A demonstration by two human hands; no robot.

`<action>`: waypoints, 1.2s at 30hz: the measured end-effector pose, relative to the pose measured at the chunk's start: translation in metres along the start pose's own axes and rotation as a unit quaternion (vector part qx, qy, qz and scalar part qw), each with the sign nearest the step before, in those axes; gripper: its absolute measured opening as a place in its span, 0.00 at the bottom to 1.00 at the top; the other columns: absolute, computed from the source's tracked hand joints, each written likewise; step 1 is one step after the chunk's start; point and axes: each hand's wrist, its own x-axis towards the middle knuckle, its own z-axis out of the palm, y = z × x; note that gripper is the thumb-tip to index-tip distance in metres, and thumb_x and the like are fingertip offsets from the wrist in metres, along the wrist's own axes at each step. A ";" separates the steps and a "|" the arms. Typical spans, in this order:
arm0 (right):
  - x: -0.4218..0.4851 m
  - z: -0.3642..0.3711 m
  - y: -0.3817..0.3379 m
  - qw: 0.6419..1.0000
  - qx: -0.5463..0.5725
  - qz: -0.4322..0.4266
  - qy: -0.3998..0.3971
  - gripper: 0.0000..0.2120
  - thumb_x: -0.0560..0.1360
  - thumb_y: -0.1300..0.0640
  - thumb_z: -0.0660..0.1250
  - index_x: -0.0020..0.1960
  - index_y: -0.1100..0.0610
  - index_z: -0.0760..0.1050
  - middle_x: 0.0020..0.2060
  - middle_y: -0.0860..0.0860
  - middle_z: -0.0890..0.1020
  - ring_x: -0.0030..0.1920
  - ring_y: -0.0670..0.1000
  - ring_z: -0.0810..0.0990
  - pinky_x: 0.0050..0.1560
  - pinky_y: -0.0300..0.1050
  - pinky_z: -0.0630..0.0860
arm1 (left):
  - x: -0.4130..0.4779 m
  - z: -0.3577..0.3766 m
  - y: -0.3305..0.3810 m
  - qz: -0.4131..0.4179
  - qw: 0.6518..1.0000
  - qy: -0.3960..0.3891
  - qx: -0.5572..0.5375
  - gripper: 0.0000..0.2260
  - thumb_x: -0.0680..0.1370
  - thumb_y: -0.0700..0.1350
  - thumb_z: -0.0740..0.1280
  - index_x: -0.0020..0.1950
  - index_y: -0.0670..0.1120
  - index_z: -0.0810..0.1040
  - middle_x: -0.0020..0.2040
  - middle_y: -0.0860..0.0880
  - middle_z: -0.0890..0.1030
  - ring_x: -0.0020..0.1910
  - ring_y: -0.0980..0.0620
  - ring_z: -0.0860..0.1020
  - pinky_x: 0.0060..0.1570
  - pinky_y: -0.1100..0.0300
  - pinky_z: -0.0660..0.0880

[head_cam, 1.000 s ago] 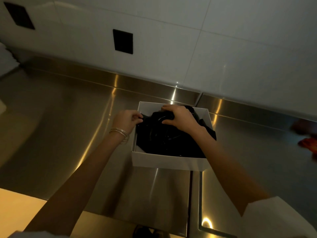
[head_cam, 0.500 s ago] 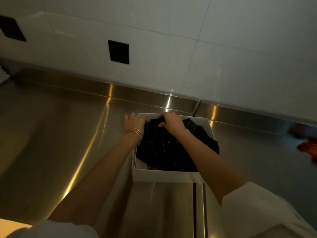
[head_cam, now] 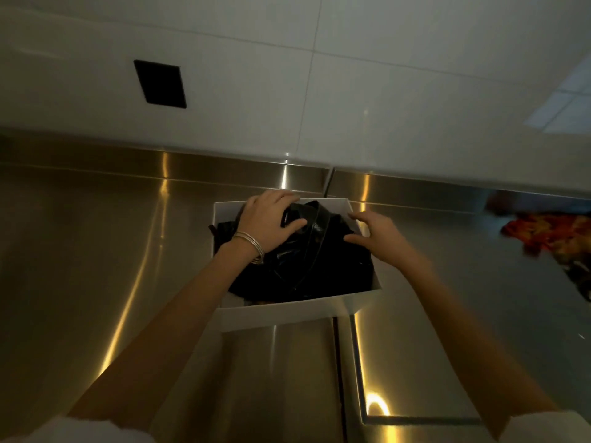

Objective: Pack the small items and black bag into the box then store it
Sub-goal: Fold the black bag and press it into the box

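Pressing down: head view, the only one. Left hand (head_cam: 268, 219), bangles (head_cam: 249, 243) at the wrist, lies flat over the far top of the black bag (head_cam: 307, 266), fingers (head_cam: 281, 198) spread and uncurled, gripping nothing, likely to squash the bulk below the rim. Right hand (head_cam: 374, 231) sits at the bag's right edge, fingers (head_cam: 359, 215) loosely bent and open, thumb touching the black material; probably tucking that side inside the right wall. Bag is inside the white box (head_cam: 281, 314), mounded, a strap (head_cam: 315, 238) running across the top. Box stands on the steel surface (head_cam: 96, 266), near the back upstand. Small items not visible; likely under the bag, cannot confirm. No lid in sight. Orange-red object (head_cam: 543, 235) lies well apart to the right, blurred. Judgement: packing nearly done, storing not yet begun.
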 end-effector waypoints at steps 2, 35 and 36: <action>-0.009 0.000 0.012 0.999 0.027 0.027 -0.025 0.27 0.72 0.54 0.70 0.68 0.59 0.68 0.65 0.57 0.75 0.64 0.55 0.73 0.64 0.49 0.69 | 0.006 0.012 0.000 0.015 0.999 -0.026 0.038 0.27 0.73 0.62 0.63 0.68 0.50 0.69 0.68 0.48 0.71 0.67 0.48 0.67 0.67 0.50 0.60; 0.011 0.016 -0.045 0.988 0.003 -0.146 0.043 0.21 0.74 0.57 0.68 0.66 0.57 0.71 0.64 0.53 0.75 0.66 0.52 0.70 0.67 0.44 0.63 | 0.000 -0.030 -0.036 0.000 0.994 -0.072 -0.087 0.27 0.72 0.46 0.71 0.70 0.48 0.68 0.72 0.45 0.65 0.72 0.44 0.57 0.69 0.49 0.55; 0.017 0.016 -0.051 0.988 0.006 -0.149 0.043 0.20 0.74 0.57 0.68 0.65 0.57 0.72 0.63 0.54 0.77 0.64 0.53 0.72 0.66 0.43 0.65 | -0.007 -0.038 -0.046 -0.014 0.997 -0.056 -0.058 0.25 0.72 0.46 0.71 0.68 0.47 0.70 0.70 0.45 0.68 0.71 0.44 0.59 0.69 0.50 0.56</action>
